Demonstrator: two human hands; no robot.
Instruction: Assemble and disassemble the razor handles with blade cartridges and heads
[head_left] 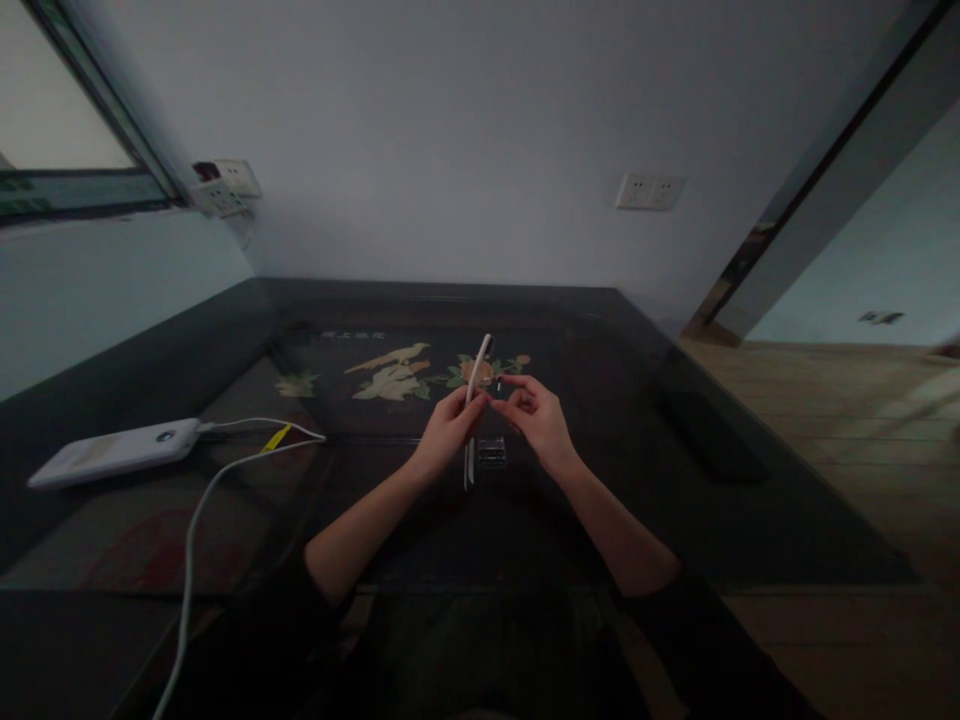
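Observation:
My left hand (450, 425) is closed around a slim, pale flat object (478, 368), which stands nearly upright and is seen edge-on. Its kind cannot be made out; a dark patch shows near its top, and its lower end (469, 468) sticks out under the hand. Close by on the right, my right hand (536, 415) has index finger and thumb bent around a small dark-and-white piece (499, 384), too tiny to name. The right thumb is near the left fingertips. Below and between the hands lies a small clear box (492, 452) on the dark table.
The glossy dark tabletop (600, 520) bears a bird-and-flower picture (394, 375). On the left lies a white power bank (120, 450) with a white cable (196, 520) and yellow tag (277, 438). A dark flat object (709, 435) lies right. Wall sockets (649, 191) are behind.

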